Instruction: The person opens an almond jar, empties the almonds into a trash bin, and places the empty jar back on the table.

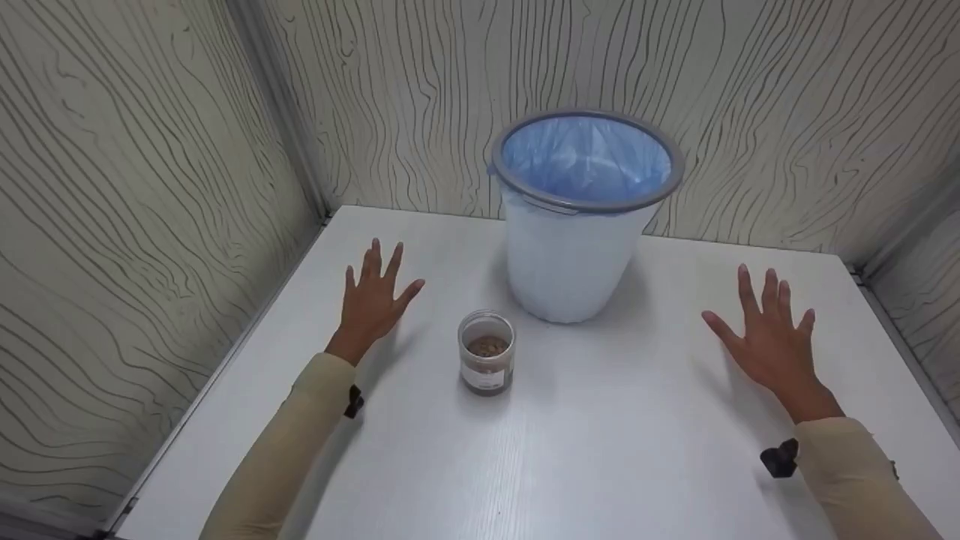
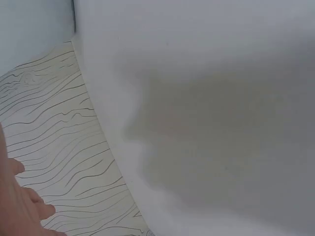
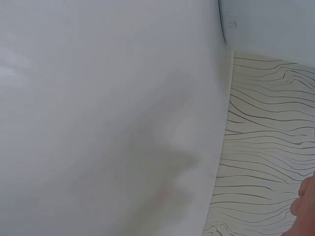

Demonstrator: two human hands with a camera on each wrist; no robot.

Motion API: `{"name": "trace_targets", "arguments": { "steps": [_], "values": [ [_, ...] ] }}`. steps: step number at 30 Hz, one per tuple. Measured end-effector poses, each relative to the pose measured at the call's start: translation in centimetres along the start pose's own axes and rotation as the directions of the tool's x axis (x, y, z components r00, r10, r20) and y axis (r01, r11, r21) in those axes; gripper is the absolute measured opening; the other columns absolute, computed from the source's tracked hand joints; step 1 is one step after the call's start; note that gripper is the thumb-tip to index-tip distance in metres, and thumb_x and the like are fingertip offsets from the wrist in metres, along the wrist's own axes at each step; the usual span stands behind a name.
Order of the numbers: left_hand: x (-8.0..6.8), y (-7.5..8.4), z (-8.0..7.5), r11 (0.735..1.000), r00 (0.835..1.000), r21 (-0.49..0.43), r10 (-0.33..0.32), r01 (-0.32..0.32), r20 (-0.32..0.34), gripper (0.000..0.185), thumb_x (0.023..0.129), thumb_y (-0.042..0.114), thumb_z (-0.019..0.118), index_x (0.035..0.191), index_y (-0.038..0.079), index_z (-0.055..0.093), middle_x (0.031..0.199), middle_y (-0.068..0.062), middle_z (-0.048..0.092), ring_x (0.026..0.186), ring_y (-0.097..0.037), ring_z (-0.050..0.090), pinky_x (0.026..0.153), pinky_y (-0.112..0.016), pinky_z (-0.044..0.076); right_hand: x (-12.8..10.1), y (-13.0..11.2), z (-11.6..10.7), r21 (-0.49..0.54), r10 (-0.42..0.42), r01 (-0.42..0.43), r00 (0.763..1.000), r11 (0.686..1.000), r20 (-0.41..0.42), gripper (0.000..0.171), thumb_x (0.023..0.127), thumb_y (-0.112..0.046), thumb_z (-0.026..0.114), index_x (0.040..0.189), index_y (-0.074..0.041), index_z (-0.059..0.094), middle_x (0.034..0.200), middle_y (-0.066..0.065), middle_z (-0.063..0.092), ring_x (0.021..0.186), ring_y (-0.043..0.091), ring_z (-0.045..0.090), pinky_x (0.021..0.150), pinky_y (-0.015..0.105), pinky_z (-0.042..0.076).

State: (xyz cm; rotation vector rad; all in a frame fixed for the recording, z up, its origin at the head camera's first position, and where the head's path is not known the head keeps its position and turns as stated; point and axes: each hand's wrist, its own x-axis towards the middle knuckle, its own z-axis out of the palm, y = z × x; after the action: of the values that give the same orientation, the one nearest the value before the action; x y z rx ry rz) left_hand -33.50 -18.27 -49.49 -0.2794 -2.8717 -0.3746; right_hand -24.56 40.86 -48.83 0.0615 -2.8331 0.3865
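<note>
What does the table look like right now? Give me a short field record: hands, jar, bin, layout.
left hand: flat on the table, fingers spread, holding nothing
right hand: flat on the table, fingers spread, holding nothing
jar: clear, upright, no lid on, brown contents low inside, apart from both hands
bin: white, upright, blue bag lining, grey rim, behind the jar
layout: jar between the hands, nearer the left hand
walls: wood-grain panels on three sides
</note>
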Motion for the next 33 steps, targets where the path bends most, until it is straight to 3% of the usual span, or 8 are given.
{"name": "trace_targets", "arguments": {
  "steps": [8, 18, 24, 28, 33],
  "values": [
    [-1.4, 1.1, 0.1, 0.998, 1.0, -0.06, 0.019, -0.02, -0.01, 0.084, 0.099, 0.072, 0.032, 0.164, 0.02, 0.018, 0.168, -0.02, 0.01, 0.153, -0.039, 0.018, 0.121, -0.062, 0.014, -0.5, -0.7, 0.6, 0.061, -0.021, 0.021, 1.0, 0.998, -0.008, 0.092, 0.101, -0.059, 0.047, 0.163, -0.016, -0.006, 0.165, 0.031, -0.004, 0.15, 0.052, -0.001, 0.107, 0.081, -0.007],
    [-3.5, 3.5, 0.0, 0.99, 0.997, -0.118, 0.074, -0.078, -0.035, 0.076, 0.102, 0.065, 0.037, 0.163, 0.02, 0.024, 0.165, -0.021, 0.023, 0.149, -0.038, 0.029, 0.117, -0.06, 0.027, -1.5, -1.5, 1.5, 0.131, -0.032, 0.031, 0.999, 0.991, 0.002, 0.09, 0.103, -0.054, 0.047, 0.163, -0.013, -0.006, 0.165, 0.031, -0.003, 0.151, 0.051, -0.001, 0.109, 0.078, -0.01],
    [-4.4, 4.4, 0.3, 0.983, 0.996, -0.163, 0.086, -0.086, -0.01, 0.073, 0.103, 0.062, 0.038, 0.163, 0.022, 0.025, 0.165, -0.018, 0.023, 0.147, -0.039, 0.034, 0.115, -0.058, 0.033, -2.1, -1.8, 1.7, 0.157, -0.025, 0.023, 1.0, 0.987, 0.006, 0.09, 0.104, -0.053, 0.046, 0.162, -0.012, -0.008, 0.165, 0.029, -0.004, 0.152, 0.049, -0.002, 0.11, 0.076, -0.011],
    [-5.2, 4.6, 0.5, 0.957, 0.995, -0.278, 0.091, -0.078, 0.036, 0.066, 0.106, 0.052, 0.039, 0.163, 0.021, 0.024, 0.166, -0.017, 0.023, 0.147, -0.039, 0.034, 0.113, -0.059, 0.035, -2.2, -2.0, 1.8, 0.161, -0.019, 0.017, 1.0, 0.987, 0.013, 0.09, 0.104, -0.054, 0.046, 0.162, -0.012, -0.009, 0.166, 0.028, -0.005, 0.152, 0.049, -0.002, 0.11, 0.075, -0.013],
    [-5.9, 4.5, 0.7, 0.897, 0.987, -0.44, 0.106, -0.043, 0.121, 0.068, 0.107, 0.051, 0.035, 0.164, 0.021, 0.014, 0.168, -0.011, 0.016, 0.153, -0.033, 0.021, 0.12, -0.058, 0.023, -2.3, -2.2, 1.7, 0.185, -0.022, 0.019, 1.0, 0.983, 0.013, 0.089, 0.104, -0.053, 0.046, 0.162, -0.014, -0.009, 0.166, 0.026, -0.006, 0.151, 0.049, 0.0, 0.111, 0.075, -0.012]
  ]
}}
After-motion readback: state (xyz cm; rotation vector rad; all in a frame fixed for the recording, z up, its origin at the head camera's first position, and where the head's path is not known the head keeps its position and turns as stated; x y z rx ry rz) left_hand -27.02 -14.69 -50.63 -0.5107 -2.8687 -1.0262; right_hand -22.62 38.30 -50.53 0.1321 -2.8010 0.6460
